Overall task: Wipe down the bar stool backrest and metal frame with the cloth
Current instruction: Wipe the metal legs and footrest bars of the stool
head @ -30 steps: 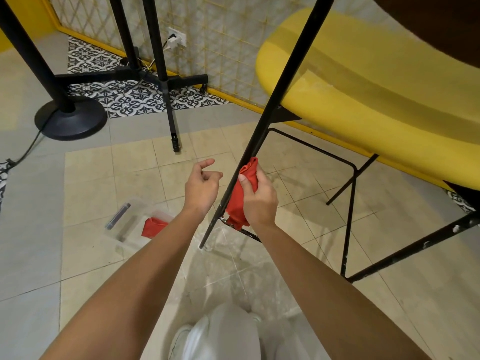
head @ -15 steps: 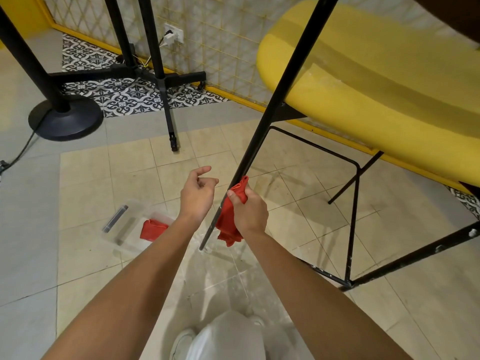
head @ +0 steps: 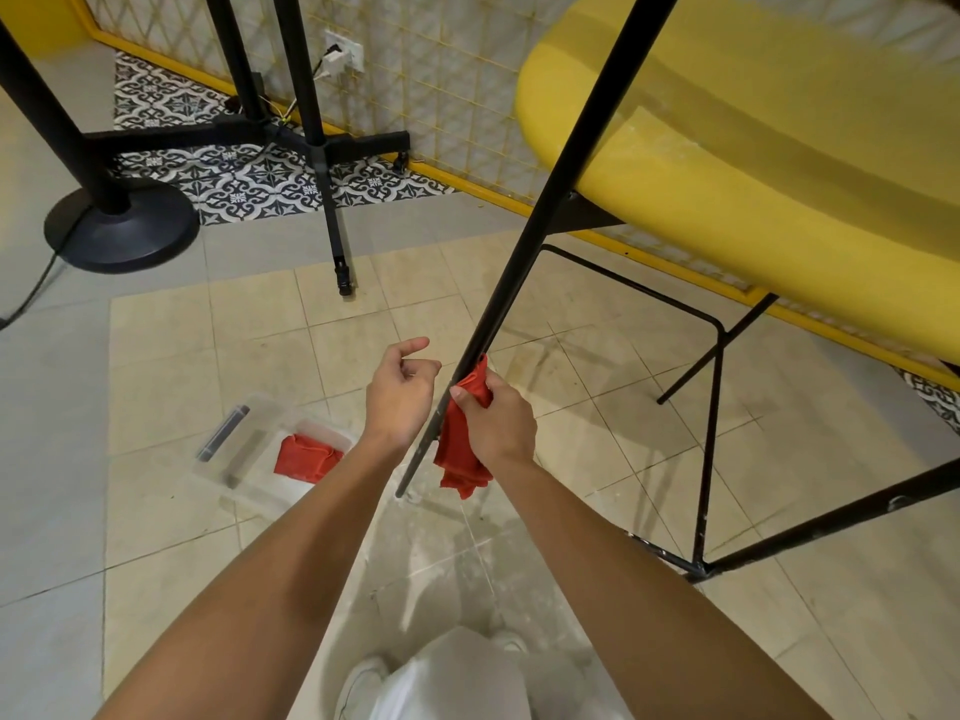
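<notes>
The bar stool lies tilted, its yellow seat [head: 727,148] at the upper right and a black metal leg [head: 540,215] running diagonally down to the floor at centre. My right hand [head: 501,423] grips a red cloth [head: 460,444] wrapped against the lower part of that leg, with the cloth's tail hanging below my fist. My left hand [head: 400,394] hovers just left of the leg with fingers loosely curled, holding nothing. The stool's footrest frame [head: 711,407] and another black leg [head: 831,517] show at the right.
A clear plastic tray [head: 249,449] on the tiled floor holds a second red cloth [head: 306,457] and a dark stick-like item [head: 223,432]. A black round stand base [head: 122,233] and tripod legs [head: 332,200] stand at the back left. My white shoes [head: 363,688] are at the bottom.
My right hand has slid the red cloth down the leg toward the floor end. My left hand stayed beside the leg, holding nothing.
</notes>
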Demonstrator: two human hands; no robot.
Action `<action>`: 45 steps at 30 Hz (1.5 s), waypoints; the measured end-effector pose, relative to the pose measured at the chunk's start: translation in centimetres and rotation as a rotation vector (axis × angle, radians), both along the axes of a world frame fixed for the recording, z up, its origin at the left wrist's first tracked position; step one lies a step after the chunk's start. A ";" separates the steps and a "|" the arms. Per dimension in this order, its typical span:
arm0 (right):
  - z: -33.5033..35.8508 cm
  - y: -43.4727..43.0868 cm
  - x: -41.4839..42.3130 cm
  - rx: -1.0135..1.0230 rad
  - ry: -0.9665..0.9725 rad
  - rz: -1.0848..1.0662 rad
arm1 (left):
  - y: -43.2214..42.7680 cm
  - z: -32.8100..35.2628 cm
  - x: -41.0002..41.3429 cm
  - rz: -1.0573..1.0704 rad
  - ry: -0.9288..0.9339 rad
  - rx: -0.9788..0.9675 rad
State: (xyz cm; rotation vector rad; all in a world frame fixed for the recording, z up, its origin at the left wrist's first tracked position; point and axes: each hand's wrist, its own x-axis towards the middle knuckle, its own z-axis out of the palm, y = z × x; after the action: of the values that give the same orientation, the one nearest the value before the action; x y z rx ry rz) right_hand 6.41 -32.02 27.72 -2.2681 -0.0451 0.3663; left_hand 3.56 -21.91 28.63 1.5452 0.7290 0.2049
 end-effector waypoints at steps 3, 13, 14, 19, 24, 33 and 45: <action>-0.6 0.2 -0.7 0.078 -0.066 -0.061 | -0.1 -0.3 0.0 -0.001 -0.014 -0.008; -0.4 -0.2 -0.7 0.019 0.148 0.004 | -0.5 -1.7 -0.9 -0.018 0.097 -0.042; -0.3 -0.3 -0.8 0.034 0.162 -0.012 | -0.7 -1.6 -1.1 -0.034 0.115 -0.084; -0.3 -1.4 -2.1 0.120 0.189 0.051 | -1.7 -1.8 -2.4 -0.175 0.217 -0.242; 0.6 -2.0 -3.2 0.221 0.254 0.179 | -2.0 -1.8 -3.6 -0.123 0.135 -0.199; 2.5 -2.4 -1.2 0.277 0.179 -0.011 | -0.9 0.6 -2.7 0.068 -0.036 0.058; 1.7 -1.9 -0.1 0.221 0.141 -0.048 | -1.3 -1.6 -1.4 -0.036 0.071 0.005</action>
State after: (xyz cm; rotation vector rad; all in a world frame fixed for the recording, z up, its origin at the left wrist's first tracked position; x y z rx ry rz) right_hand 6.28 -33.89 29.38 -2.0173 0.0397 0.4714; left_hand 2.14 -23.18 27.06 1.5752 0.7566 0.1260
